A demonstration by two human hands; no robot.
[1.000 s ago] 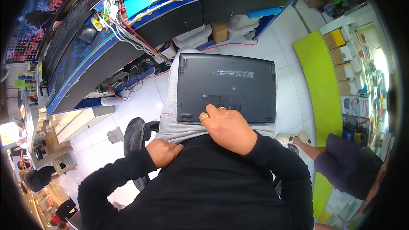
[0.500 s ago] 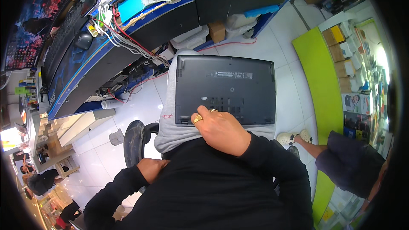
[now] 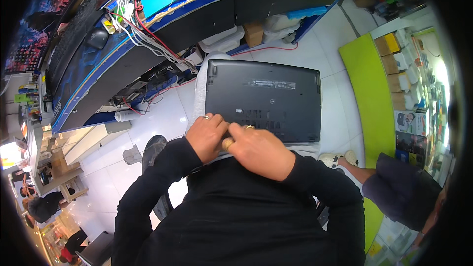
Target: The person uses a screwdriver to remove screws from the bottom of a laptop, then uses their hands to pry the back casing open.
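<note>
A dark laptop [image 3: 295,103] lies bottom side up across my lap, its vents and label showing. At its near left corner my left hand [image 3: 207,137] rests with fingers curled, a ring on one finger. My right hand [image 3: 258,151], wearing gold rings, lies over the near edge of the laptop. Its fingers are bent and closed, and its fingertips meet those of my left hand. Whatever is between the fingers, if anything, is hidden.
A curved workbench [image 3: 197,24] with cables [image 3: 148,44], a mouse [image 3: 98,39] and a keyboard stands ahead and to the left. On the right is a green-edged display shelf [image 3: 367,93] with boxes. A person's leg [image 3: 352,173] shows nearby. A chair armrest [image 3: 155,150] is at my left.
My left hand has come up from beside my waist to the laptop's near left corner, meeting my right hand. The right hand stays near the same edge. The view has shifted slightly.
</note>
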